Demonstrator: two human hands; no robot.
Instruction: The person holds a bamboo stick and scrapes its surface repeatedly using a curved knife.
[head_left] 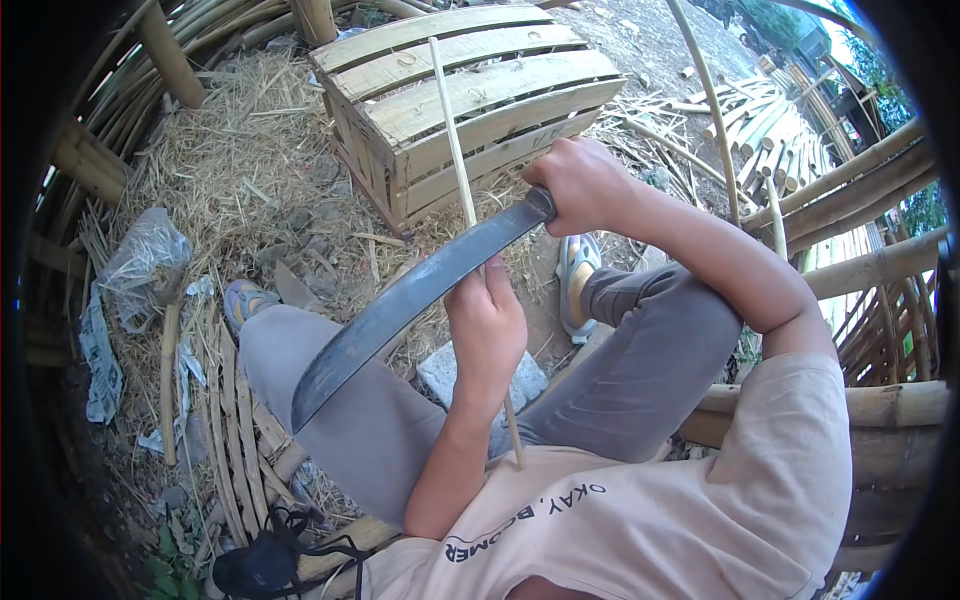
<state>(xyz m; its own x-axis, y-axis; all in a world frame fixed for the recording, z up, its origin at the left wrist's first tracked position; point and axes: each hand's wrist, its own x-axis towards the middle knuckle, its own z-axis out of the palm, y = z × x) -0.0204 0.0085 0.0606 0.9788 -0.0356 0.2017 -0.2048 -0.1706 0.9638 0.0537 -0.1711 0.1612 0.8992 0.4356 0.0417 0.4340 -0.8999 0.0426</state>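
Note:
My right hand (592, 186) is closed round the handle of a machete (400, 308). Its long dark blade slants down to the left, over my knee. Wrapped round a thin bamboo stick (449, 125) is my left hand (487, 322), just below the blade. The stick runs from above the crate down to my shirt, where its lower end rests near my belly. The blade crosses the stick close above my left fingers; whether edge and stick touch I cannot tell. Part of the machete's handle is hidden in my fist.
A slatted wooden crate (480, 95) stands ahead on ground strewn with shavings (235, 150). A pale block (440, 375) lies between my legs. Plastic bag (150, 260) and split strips (235, 430) are at left, a black item with straps (258, 568) lower left. Cut bamboo poles (775, 125) lie upper right.

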